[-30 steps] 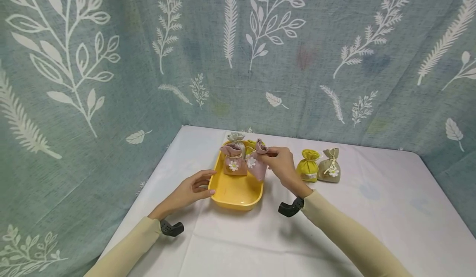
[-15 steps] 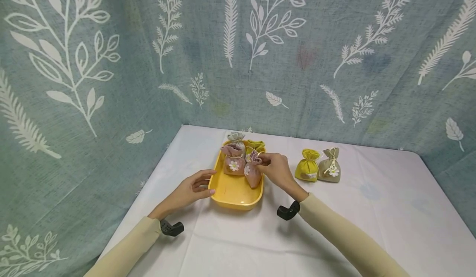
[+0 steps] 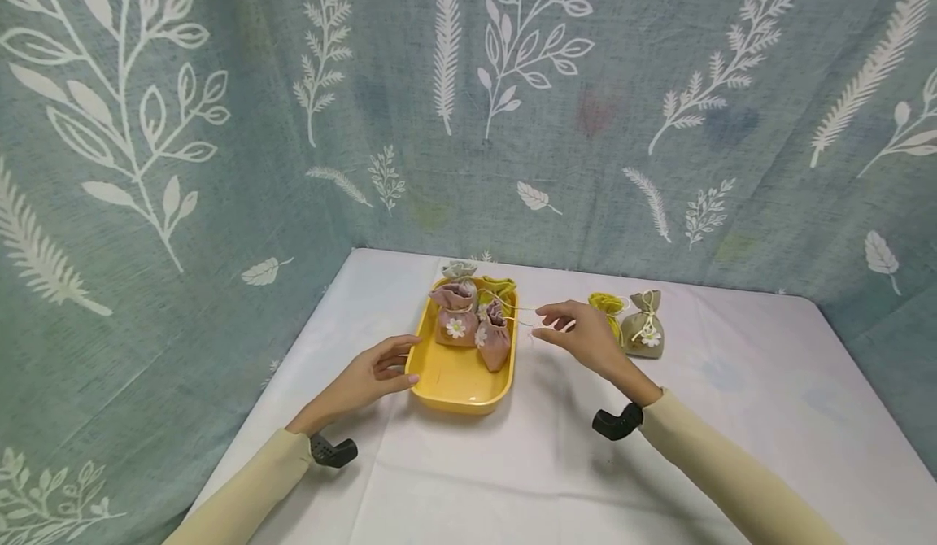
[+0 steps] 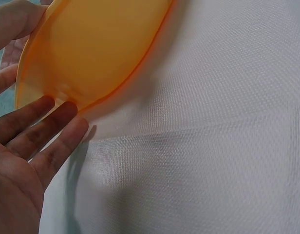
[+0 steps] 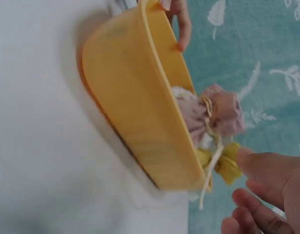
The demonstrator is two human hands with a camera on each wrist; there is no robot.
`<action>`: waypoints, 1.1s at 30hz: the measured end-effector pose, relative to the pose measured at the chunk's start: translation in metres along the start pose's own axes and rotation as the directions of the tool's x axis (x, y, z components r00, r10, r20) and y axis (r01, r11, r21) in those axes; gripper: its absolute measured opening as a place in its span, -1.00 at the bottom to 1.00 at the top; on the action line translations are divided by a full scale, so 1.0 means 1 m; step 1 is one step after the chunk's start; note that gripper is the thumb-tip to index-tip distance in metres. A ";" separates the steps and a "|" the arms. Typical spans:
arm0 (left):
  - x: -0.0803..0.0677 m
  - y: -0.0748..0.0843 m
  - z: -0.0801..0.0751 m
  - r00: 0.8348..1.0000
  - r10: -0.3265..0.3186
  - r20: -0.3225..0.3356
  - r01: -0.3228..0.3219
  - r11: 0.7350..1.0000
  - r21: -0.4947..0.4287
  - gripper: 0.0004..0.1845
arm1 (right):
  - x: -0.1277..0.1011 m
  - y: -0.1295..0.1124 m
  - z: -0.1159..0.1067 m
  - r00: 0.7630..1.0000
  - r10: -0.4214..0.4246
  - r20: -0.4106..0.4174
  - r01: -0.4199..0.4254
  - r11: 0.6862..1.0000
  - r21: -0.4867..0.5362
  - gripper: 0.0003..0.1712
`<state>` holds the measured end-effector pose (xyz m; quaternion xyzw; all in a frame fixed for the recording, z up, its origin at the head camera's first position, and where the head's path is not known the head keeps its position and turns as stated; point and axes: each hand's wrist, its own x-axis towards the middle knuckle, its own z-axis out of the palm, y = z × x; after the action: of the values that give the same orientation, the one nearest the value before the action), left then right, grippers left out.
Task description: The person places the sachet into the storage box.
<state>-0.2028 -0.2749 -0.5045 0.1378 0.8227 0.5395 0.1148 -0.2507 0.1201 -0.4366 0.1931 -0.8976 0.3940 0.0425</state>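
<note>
My left hand [image 3: 369,374] touches the left side of a yellow tray [image 3: 459,405]. In the left wrist view, its spread fingers [image 4: 40,129] lie along the tray's wall. Inside the tray, a pink drawstring pouch [image 3: 455,327] with a white flower stands upright, and a second pink pouch [image 3: 495,348] leans beside it. Behind them are a yellow-green pouch [image 3: 498,285] and a pale grey pouch [image 3: 458,270], both partly hidden. My right hand [image 3: 586,337] hovers right of the tray, fingers loosely bent, apart from the pouches. Thin cords [image 3: 521,323] stretch toward its fingertips; whether they touch is unclear.
Right of my right hand, an olive-grey pouch [image 3: 646,325] stands on the white tablecloth [image 3: 732,415] beside a yellow-green pouch [image 3: 606,304], which the hand partly covers. A leaf-patterned curtain [image 3: 571,228] bounds the table behind and at the left.
My right hand lowered the second pink pouch into the tray, let go of it and drew back to the right. The left hand stays against the tray.
</note>
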 end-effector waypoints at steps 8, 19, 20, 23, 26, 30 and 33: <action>0.001 -0.001 0.000 1.000 0.010 -0.006 -0.010 1.000 0.013 -0.25 | -0.016 0.020 -0.035 0.998 0.044 -0.052 -0.043 0.999 0.024 -0.61; -0.001 0.004 0.000 1.000 0.005 0.009 -0.005 1.000 0.003 -0.21 | -0.038 0.058 -0.076 0.981 0.170 -0.095 -0.169 0.985 0.013 -0.52; -0.001 0.004 0.000 1.000 0.006 0.010 -0.006 1.000 0.000 -0.21 | -0.040 0.061 -0.079 0.979 0.176 -0.102 -0.176 0.984 0.003 -0.52; -0.001 0.003 0.000 1.000 0.011 0.011 -0.011 1.000 -0.008 -0.21 | -0.045 0.069 -0.086 0.973 0.193 -0.124 -0.197 0.980 -0.020 -0.53; -0.001 0.002 0.000 1.000 0.015 0.011 -0.015 1.000 -0.011 -0.20 | -0.049 0.079 -0.092 0.968 0.208 -0.143 -0.216 0.976 -0.040 -0.52; 0.000 0.002 0.000 1.000 0.011 0.011 -0.011 1.000 -0.013 -0.21 | -0.051 0.094 -0.096 0.960 0.218 -0.178 -0.232 0.971 -0.061 -0.49; 0.000 0.002 0.000 1.000 0.003 0.012 -0.003 1.000 -0.013 -0.22 | -0.051 0.105 -0.098 0.948 0.237 -0.213 -0.256 0.965 -0.063 -0.45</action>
<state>-0.2023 -0.2743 -0.5023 0.1417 0.8181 0.5443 0.1198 -0.2510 0.2713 -0.4535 0.0359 -0.9223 0.3733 0.0932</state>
